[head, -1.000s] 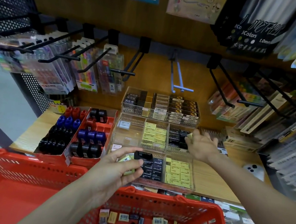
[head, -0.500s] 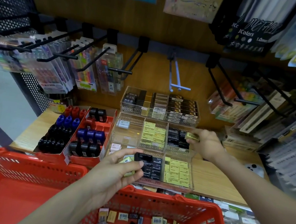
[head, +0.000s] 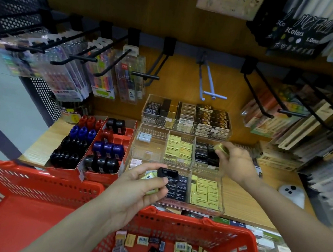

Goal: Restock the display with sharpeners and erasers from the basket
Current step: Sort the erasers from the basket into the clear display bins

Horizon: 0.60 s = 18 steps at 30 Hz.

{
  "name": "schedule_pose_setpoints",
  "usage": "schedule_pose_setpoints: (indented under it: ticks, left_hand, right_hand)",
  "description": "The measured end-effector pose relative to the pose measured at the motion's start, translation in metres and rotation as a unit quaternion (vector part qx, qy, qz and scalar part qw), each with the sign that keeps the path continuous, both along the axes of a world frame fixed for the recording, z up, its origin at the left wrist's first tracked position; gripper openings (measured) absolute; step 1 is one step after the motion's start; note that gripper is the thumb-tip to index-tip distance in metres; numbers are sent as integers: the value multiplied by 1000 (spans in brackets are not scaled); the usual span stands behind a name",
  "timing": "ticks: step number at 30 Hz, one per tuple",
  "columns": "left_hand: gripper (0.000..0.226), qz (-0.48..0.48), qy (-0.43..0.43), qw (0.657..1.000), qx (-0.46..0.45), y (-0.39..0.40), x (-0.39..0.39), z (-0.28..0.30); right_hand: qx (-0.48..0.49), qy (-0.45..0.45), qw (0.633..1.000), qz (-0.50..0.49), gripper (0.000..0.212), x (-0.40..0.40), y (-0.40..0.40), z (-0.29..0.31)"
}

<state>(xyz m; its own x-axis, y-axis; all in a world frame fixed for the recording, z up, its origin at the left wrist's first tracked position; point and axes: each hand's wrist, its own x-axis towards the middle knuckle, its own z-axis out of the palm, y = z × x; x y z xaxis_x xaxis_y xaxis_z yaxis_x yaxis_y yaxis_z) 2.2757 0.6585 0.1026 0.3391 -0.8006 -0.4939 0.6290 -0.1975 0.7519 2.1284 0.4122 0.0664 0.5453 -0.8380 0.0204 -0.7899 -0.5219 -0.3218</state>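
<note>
erasers, small yellow blocks, gripped in left hand; right hand pinches yellow eraser over clear acrylic tray.

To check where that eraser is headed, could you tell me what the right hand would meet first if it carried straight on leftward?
Probably the black erasers in the middle clear tray's right compartment: the right hand pinches a yellow-green eraser just over them. The yellow erasers lie beyond. Depth is uncertain.

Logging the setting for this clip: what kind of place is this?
Most likely a stationery shop aisle: pen packs hang on pegs, clear trays hold erasers, and a red basket carries stock.
</note>
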Motion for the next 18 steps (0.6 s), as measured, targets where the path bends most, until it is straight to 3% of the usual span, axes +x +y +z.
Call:
schedule_pose_setpoints:
  ticks: [8,18]
  left_hand:
    - [31,52,14,998,16,1,10,-8]
    - [39,51,-64,996,17,-26,57,-27]
  right_hand:
    - [96,-76,992,18,39,23,22,16]
    - [7,50,996,74,31,74,42,-8]
